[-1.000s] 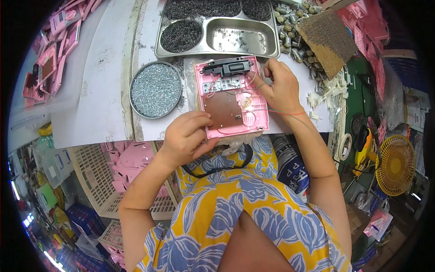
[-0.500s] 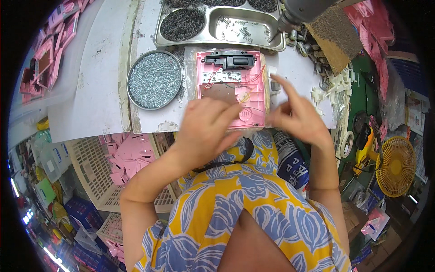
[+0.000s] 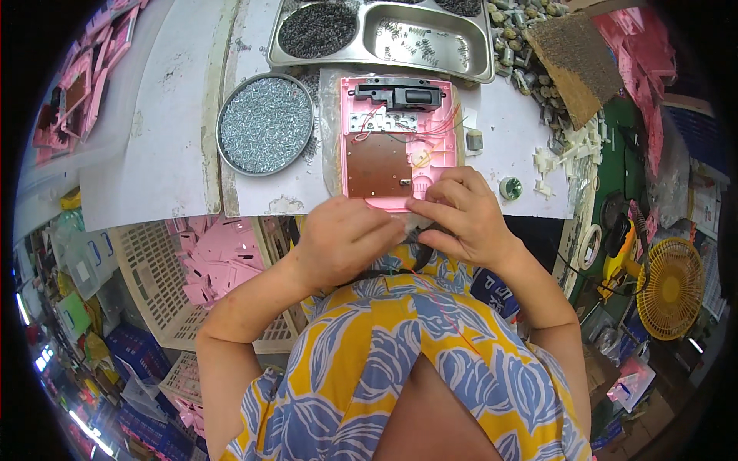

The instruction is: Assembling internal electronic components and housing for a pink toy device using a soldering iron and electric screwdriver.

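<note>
A pink plastic housing [image 3: 442, 157] lies on the table before me, fitted with a black part [image 3: 400, 95], a brown circuit board [image 3: 377, 165], a silver metal strip and thin wires. At its near edge, my left hand [image 3: 342, 242] has its fingers curled together. My right hand [image 3: 465, 215] is bent over the near right corner, fingers curled and thumb low. What either hand pinches is hidden. A thin red wire [image 3: 450, 315] trails below the hands across the patterned clothing. Right of my right hand stands a small round metal part [image 3: 510, 188] with a green end.
A round dish of small screws [image 3: 265, 127] sits left of the housing. Behind it is a steel tray [image 3: 480, 69] of springs. Small metal motors [image 3: 530, 77], cardboard [image 3: 573, 69] and white plastic pieces [image 3: 573, 154] lie right. A crate [image 3: 157, 284] holds pink parts.
Both hands have come together at the housing's near edge, the right moving left. The dark tool over the tray has left view. The green-ended part and the trailing red wire now show.
</note>
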A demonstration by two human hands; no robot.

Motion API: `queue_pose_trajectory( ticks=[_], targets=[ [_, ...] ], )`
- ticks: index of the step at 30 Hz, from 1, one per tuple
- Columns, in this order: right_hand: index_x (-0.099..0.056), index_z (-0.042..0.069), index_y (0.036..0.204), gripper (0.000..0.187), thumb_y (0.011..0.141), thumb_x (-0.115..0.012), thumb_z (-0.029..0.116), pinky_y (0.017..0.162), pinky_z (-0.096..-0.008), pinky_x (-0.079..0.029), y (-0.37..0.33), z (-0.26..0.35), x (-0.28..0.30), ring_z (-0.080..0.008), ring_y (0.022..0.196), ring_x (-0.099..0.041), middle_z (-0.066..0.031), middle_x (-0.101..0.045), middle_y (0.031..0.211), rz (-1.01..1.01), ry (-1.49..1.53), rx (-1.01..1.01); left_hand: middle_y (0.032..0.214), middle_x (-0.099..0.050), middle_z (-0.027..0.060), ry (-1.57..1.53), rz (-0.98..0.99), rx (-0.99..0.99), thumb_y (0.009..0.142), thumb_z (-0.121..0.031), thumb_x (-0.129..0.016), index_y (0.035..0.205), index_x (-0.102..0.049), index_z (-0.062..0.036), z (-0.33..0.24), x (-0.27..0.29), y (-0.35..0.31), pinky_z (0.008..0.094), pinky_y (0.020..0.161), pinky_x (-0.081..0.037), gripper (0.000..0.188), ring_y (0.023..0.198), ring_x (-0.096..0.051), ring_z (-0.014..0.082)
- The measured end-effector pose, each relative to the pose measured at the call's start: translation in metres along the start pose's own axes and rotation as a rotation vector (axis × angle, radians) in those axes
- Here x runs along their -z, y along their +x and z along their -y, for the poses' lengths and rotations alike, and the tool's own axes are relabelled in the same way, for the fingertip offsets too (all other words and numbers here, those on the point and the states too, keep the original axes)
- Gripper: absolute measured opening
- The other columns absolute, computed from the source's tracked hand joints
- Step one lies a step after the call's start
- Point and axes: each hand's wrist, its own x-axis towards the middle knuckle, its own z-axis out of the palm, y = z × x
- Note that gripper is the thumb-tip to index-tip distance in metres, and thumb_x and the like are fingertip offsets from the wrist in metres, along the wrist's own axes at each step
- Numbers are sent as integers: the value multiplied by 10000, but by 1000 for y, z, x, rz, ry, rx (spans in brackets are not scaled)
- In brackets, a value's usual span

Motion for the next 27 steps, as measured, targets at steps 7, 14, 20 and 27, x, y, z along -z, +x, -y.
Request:
queue_pose_trajectory(
  ticks=[7,14,20,27],
  targets=[
    [-704,71,1101,365,772,-766,216,807,-405,-446,19,23,-3,-271,933,-565,-53,-633,957,3,78,-60,703,-546,106,-43,-195,541,798,3,-742,767,-601,-25,7,13,-31,368,549,-421,148,607,-536,284],
    [-674,97,925,227,740,-771,187,848,-432,-382,38,48,-54,-255,941,-556,-34,-604,944,-74,-117,-107,834,-596,121,-49,188,519,817,-86,-715,905,-637,-62,-28,-7,-64,425,627,-483,120,723,-609,339],
    [-660,110,883,231,731,-791,225,831,-435,-378,41,54,-49,-272,911,-549,-50,-592,937,14,-182,-150,860,-587,102,-121,33,375,826,-146,-728,954,-639,-81,2,37,-22,425,628,-498,169,733,-621,319],
    [-678,77,854,129,795,-743,171,742,-434,-464,146,27,28,-309,796,-609,-94,-647,789,-136,13,39,834,-582,91,-194,37,129,820,-175,-785,981,-709,-93,39,20,-29,384,632,-506,197,724,-616,300]
  ],
)
